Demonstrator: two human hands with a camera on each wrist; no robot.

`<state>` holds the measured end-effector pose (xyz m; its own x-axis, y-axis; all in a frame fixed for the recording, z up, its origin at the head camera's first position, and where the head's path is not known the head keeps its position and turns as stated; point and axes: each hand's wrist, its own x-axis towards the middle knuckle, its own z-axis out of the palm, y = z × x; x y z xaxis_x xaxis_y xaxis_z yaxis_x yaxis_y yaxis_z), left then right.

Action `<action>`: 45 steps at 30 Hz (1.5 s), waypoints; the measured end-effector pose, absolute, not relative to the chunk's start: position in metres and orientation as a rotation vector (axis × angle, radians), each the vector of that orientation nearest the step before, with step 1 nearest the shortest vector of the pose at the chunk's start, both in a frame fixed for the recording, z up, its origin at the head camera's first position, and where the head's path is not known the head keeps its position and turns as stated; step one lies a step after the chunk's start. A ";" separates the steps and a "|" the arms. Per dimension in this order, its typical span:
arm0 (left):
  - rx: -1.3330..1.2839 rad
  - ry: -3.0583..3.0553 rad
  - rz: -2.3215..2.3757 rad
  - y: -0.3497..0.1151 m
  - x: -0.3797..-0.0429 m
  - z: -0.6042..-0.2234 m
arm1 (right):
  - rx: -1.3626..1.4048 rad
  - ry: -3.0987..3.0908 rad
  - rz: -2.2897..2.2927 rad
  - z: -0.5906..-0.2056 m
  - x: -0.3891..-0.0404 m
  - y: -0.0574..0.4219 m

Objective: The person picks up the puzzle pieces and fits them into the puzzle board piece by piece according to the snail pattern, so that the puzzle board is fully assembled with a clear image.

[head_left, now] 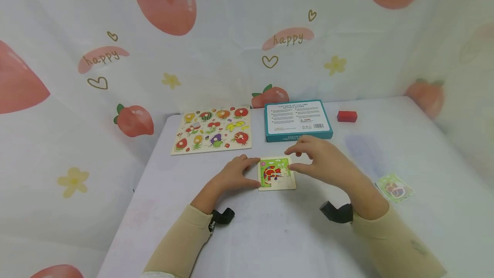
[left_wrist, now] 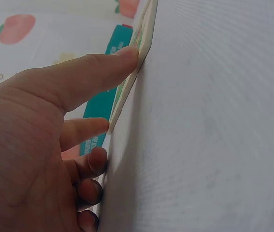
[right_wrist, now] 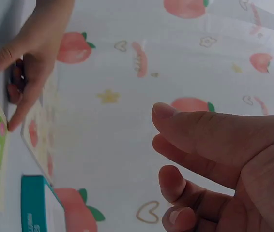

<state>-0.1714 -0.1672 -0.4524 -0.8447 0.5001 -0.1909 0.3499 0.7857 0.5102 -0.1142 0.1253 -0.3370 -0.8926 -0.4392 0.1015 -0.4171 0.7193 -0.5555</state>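
A small square wooden jigsaw puzzle (head_left: 276,173) lies on the table, with a colourful snail-like picture on green. Bare pale wood shows in its lower right part. Along its left edge rest the thumb and index finger of my left hand (head_left: 236,173), spread apart; in the left wrist view the thumb (left_wrist: 103,72) touches the board's rim. My right hand (head_left: 318,160) hovers over the board's right side. From the right wrist view, its fingers (right_wrist: 175,186) are loosely bent, and nothing shows between them and the thumb.
Behind the puzzle lie a wooden fruit peg board (head_left: 212,130) and a teal-edged box (head_left: 298,120). A red block (head_left: 347,116) sits at the back right. Near my right forearm lies a small picture card (head_left: 394,188). A fruit-print cloth (head_left: 224,55) hangs behind the table.
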 end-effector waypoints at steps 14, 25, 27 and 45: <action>0.645 2.651 0.679 -0.167 -0.170 -0.450 | -0.726 2.911 -0.847 -0.323 -0.114 0.166; 0.632 2.649 0.662 -0.168 -0.171 -0.453 | -0.575 2.859 -0.798 -0.319 -0.118 0.198; 0.629 2.646 0.664 -0.167 -0.171 -0.452 | -0.553 2.839 -0.797 -0.321 -0.119 0.204; 0.635 2.648 0.662 -0.167 -0.173 -0.452 | -0.373 2.476 -0.873 -0.380 -0.157 0.245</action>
<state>-0.1726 -0.1671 -0.4521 -0.8431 0.4947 -0.2107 0.3374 0.7919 0.5090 -0.1572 0.2452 -0.3797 -0.8452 -0.4022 -0.3520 -0.0925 0.7588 -0.6448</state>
